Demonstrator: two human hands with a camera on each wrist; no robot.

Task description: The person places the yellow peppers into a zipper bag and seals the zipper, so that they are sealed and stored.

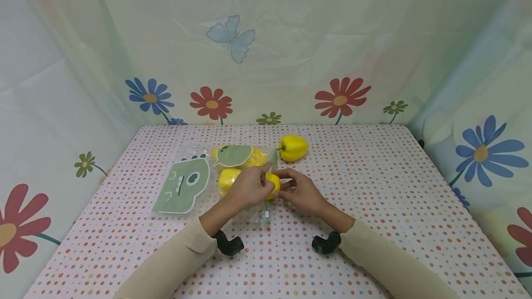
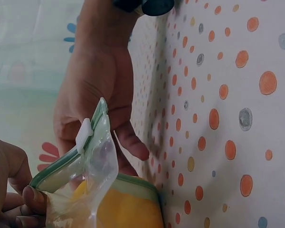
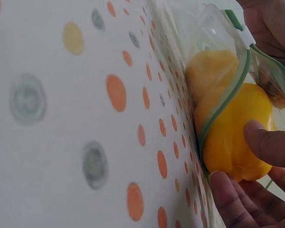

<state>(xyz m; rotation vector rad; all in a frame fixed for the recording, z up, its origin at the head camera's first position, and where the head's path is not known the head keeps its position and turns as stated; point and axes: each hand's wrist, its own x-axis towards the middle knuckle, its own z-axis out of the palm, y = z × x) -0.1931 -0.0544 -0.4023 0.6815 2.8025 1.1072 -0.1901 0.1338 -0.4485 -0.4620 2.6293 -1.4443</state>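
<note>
A clear zip bag (image 1: pixel 169 197) with a green cartoon face lies flat, its green-edged mouth toward the right. Inside show several yellow shapes, one a yellow bell pepper (image 1: pixel 227 179) near my left hand (image 1: pixel 250 187). That hand pinches the bag's green zip rim (image 2: pixel 52 166) and holds the mouth apart; a white slider (image 2: pixel 84 135) sits on the rim. My right hand (image 1: pixel 302 192) grips another yellow bell pepper (image 3: pixel 237 137) at the mouth, thumb on its side and fingers beneath. The pepper is partly past the rim; its far end is behind the plastic.
One more yellow bell pepper (image 1: pixel 294 148) with a green stem lies on the table beyond my right hand. The dotted tablecloth (image 1: pixel 374 188) covers the table, and a flowered curtain (image 1: pixel 274 59) encloses its back and sides.
</note>
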